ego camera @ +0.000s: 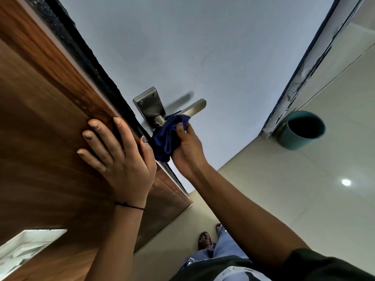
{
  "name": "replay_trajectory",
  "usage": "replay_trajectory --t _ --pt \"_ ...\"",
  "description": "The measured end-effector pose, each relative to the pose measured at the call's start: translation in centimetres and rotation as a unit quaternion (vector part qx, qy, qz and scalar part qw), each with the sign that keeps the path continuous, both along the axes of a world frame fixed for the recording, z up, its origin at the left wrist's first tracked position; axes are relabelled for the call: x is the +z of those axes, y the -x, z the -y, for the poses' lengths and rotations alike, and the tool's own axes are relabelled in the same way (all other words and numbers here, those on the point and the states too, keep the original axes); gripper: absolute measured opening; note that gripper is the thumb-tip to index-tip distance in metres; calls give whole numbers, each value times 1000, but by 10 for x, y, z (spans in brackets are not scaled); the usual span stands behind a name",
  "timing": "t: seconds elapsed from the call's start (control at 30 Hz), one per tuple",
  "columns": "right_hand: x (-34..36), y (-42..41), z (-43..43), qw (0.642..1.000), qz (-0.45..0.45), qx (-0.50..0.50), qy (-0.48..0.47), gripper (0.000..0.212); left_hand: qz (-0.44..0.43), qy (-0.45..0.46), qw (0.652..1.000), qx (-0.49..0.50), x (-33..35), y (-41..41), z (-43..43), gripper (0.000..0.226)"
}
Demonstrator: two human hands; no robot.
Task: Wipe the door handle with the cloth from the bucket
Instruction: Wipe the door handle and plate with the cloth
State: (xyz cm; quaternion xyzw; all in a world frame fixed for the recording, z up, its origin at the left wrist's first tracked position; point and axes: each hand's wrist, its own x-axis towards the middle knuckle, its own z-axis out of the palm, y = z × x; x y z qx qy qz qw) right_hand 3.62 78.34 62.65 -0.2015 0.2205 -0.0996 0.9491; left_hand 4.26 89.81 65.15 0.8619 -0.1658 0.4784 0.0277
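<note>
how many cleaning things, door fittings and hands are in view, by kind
hands: 2, left and right
cloth: 1
bucket: 1
door handle: 1
handle backplate: 1
total: 6

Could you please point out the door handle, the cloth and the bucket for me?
door handle (194, 108): head view, on the bare lever beyond the cloth.
cloth (166, 138): head view, on its bunched middle.
bucket (292, 141): head view, on its outer teal wall.
</note>
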Motion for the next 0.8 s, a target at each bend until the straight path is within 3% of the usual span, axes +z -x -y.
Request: replay_trajectory --t 0.17,0.27,0.33,0.53,0.63,0.8 --pt "-11 3 -13 988 -50 5 146 35 -12 -1 1000 5 1 0 0 67" --pt "-15 9 -18 938 -100 20 331 36 -21 -4 1000 10 3 1 -1 65" --pt "-18 9 -19 909 -124 3 397 36 -27 -6 1000 11 4 2 -1 64" --pt "-21 -17 -19 907 -173 -115 366 24 -41 -13 999 11 5 2 -2 64" --pt "-37 -19 -17 903 -179 -118 371 22 -51 -9 999 12 5 2 -1 63" --pt "-85 -15 7 888 -264 -91 366 32 -42 -12 999 12 6 2 -1 62"
